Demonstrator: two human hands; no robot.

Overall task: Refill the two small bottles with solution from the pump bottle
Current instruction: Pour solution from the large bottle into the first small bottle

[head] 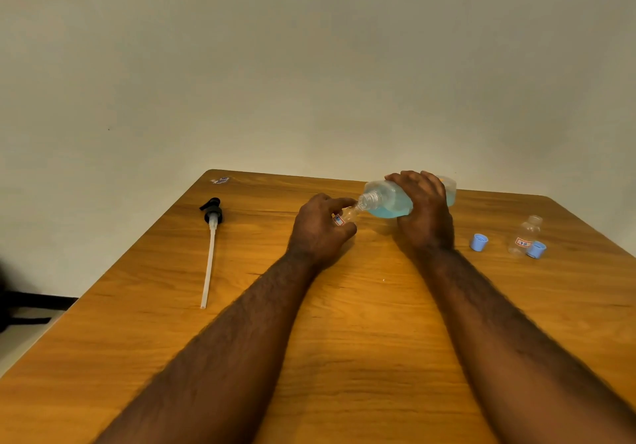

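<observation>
Pump bottle (387, 201): tipped nearly onto its side above the far middle of the tabletop (344, 323). Its threaded neck is open and points left. Blue solution is pooled along its lower side.

Right hand (425, 209): on the pump bottle's body, grip wrapped round it, fingers curled over the top.

Left hand (321, 228): just left of the pump bottle's neck, grip pinching a small bottle (347, 216). The bottle is clear with a red-bordered label, tilted so its mouth meets the pump bottle's neck. Whether liquid is passing, cannot tell.

Pump head (212, 215): black, with a long white dip tube. It lies flat well left of the pump bottle, tube end toward the near edge.

Right of the pump bottle: a blue cap (479, 241) alone on the wood. Further right, a second small bottle (525, 237) stands upright, clear and uncapped. A second blue cap (536, 249) sits right at its base.

Far left of the pump bottle, at the far corner: a small scrap (220, 180), too blurred to identify.
</observation>
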